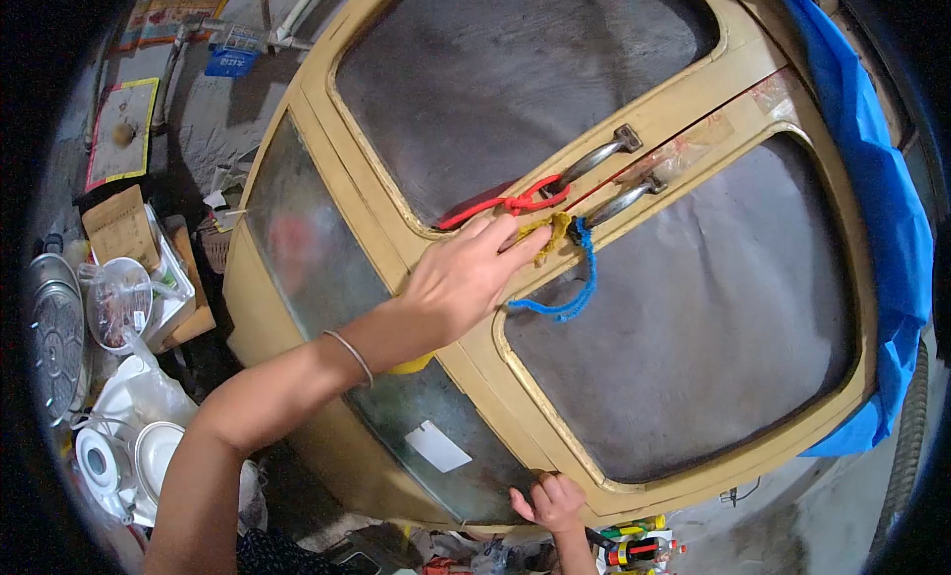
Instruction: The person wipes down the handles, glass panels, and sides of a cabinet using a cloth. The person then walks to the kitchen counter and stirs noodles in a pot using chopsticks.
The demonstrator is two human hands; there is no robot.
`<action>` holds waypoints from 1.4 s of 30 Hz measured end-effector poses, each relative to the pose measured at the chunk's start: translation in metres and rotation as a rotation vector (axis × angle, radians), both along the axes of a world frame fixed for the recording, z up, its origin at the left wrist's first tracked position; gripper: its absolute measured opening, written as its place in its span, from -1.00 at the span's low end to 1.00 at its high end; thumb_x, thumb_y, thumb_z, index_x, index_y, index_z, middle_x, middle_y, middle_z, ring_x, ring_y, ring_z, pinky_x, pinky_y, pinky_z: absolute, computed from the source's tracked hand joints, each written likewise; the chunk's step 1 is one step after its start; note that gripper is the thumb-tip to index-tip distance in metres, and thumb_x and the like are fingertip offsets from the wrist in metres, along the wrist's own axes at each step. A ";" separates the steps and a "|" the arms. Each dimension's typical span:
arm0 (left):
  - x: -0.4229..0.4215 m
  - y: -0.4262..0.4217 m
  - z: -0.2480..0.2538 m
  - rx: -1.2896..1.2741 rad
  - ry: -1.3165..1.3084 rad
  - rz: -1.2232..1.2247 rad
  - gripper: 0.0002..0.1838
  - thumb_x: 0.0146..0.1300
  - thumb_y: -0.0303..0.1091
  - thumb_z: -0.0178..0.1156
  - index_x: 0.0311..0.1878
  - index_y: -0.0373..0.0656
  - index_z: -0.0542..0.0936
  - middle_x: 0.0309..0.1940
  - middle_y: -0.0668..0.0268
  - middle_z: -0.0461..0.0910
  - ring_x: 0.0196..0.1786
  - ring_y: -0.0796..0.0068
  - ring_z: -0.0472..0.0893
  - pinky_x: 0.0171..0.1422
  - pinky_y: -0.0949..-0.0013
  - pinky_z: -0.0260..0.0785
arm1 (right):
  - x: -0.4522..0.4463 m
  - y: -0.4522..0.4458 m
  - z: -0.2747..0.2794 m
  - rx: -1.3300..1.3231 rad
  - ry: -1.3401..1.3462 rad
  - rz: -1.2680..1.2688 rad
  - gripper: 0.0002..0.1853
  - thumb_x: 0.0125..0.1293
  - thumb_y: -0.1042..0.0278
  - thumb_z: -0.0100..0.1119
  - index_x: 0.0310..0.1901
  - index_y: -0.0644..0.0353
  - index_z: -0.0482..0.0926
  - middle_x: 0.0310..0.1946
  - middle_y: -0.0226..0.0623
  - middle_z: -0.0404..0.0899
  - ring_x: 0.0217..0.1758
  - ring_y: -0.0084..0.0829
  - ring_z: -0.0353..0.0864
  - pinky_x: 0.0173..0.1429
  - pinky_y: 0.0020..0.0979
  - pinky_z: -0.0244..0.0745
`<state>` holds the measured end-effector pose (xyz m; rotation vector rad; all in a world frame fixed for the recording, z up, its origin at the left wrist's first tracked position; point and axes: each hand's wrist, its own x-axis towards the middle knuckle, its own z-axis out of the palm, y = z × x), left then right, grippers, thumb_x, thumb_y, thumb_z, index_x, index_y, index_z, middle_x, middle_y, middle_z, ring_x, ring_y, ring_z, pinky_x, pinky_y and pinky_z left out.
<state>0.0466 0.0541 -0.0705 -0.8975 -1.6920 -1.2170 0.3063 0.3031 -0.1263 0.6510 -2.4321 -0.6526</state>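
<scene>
A cream-yellow cabinet (475, 362) with two dark-paned doors fills most of the view. My left hand (461, 278), with a bangle at its wrist, reaches to the two metal door handles, its fingers closed on a fuzzy yellow strip (557, 228). Around the upper handle (599, 159) a red cord (515, 205) is tied. From the lower handle (624, 199) hangs a fuzzy blue cord (580, 300). Down at the cabinet's near edge, my right hand (555, 501) has its fingers curled against that edge, thumb out to the left. Another yellow piece (412, 365) shows partly under my left forearm.
Blue sheeting (877, 209) drapes along the cabinet's right side. On the left stand a metal pot (57, 327), a plastic tub (121, 303), a cardboard box (121, 226) and white kitchenware (104, 466). Bottles (639, 552) lie below the right hand. A white card (438, 446) is on the glass side.
</scene>
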 end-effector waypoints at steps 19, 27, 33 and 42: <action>0.001 -0.001 0.014 0.096 -0.127 -0.173 -0.54 0.11 -0.57 0.06 0.13 -0.13 0.48 -0.24 0.17 0.42 -0.21 0.13 0.53 -0.18 0.19 0.40 | 0.001 0.003 -0.002 -0.005 0.005 -0.007 -0.54 -0.05 0.07 0.42 -0.74 -0.01 0.28 -0.65 -0.45 0.23 -0.63 -0.47 0.29 -0.59 -0.44 0.18; -0.008 0.003 0.035 0.150 -0.159 -0.257 -0.56 0.11 -0.55 0.08 0.12 -0.23 0.49 -0.16 0.11 0.49 -0.13 0.09 0.56 -0.04 0.24 0.40 | -0.001 -0.001 -0.001 -0.015 0.007 -0.002 -0.52 -0.05 0.07 0.41 -0.76 -0.02 0.25 -0.67 -0.45 0.18 -0.64 -0.48 0.26 -0.59 -0.46 0.16; -0.014 0.004 0.044 0.212 -0.168 -0.367 -0.54 0.10 -0.56 0.08 0.14 -0.27 0.48 -0.06 0.05 0.51 0.00 0.08 0.55 0.11 0.30 0.36 | -0.002 0.002 -0.003 -0.014 0.019 0.007 -0.51 -0.04 0.06 0.41 -0.77 -0.02 0.25 -0.68 -0.46 0.17 -0.64 -0.49 0.26 -0.59 -0.46 0.16; -0.011 0.001 0.033 0.172 -0.156 -0.305 -0.55 0.12 -0.56 0.04 0.14 -0.28 0.48 -0.05 0.03 0.51 0.02 0.06 0.54 0.12 0.27 0.37 | 0.002 -0.002 0.000 -0.019 -0.017 -0.025 -0.65 -0.09 0.14 0.41 -0.68 0.07 0.40 -0.54 -0.39 0.43 -0.61 -0.43 0.34 -0.57 -0.46 0.21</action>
